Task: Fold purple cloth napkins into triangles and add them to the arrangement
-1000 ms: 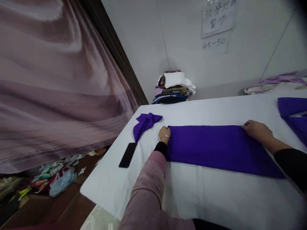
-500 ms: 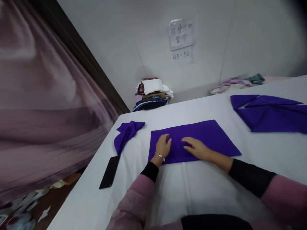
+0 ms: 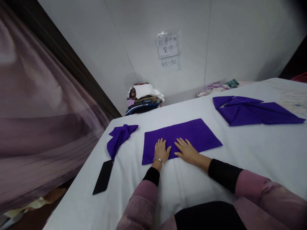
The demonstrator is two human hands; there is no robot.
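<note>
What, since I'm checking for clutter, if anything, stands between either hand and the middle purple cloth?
Nothing visible: the left hand and right hand lie spread directly on the middle purple cloth. The black phone lies off to the left, clear of both.

A black phone (image 3: 103,177) lies flat on the white worktop (image 3: 251,153), toward its left edge. A pinkish curtain (image 3: 48,134) hangs at far left. Beyond the far edge sit stacked clothes (image 3: 144,99) and, farther right, a fabric heap (image 3: 212,89). The wall (image 3: 189,22) bears a handwritten sign (image 3: 168,53).
</note>
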